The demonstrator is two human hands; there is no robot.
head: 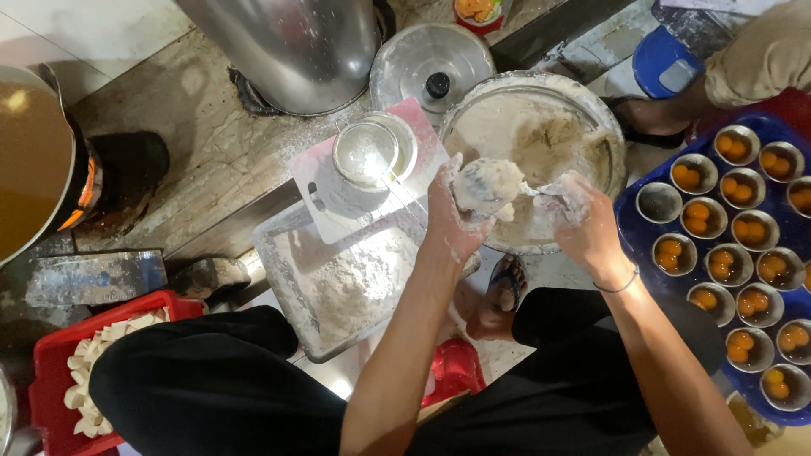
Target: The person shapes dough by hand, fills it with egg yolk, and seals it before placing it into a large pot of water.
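Far left, a red crate [51, 363] of pale cut pieces sits by my knee, within easy reach. Next, a tray [279, 279] of flour lies low between the legs, so anything can be dusted without stretching. A white board [338, 203] bridges its far end, carrying a sieve [367, 154]. My left hand [452, 224] cups a dough lump [488, 186], fingers curled under it, held right over the big bowl [591, 110] so scraps fall back in. My right hand [583, 221], floury, pinches at the lump's edge. Far right, a blue tray [634, 232] holds small cups [697, 218] of yolks, close by.
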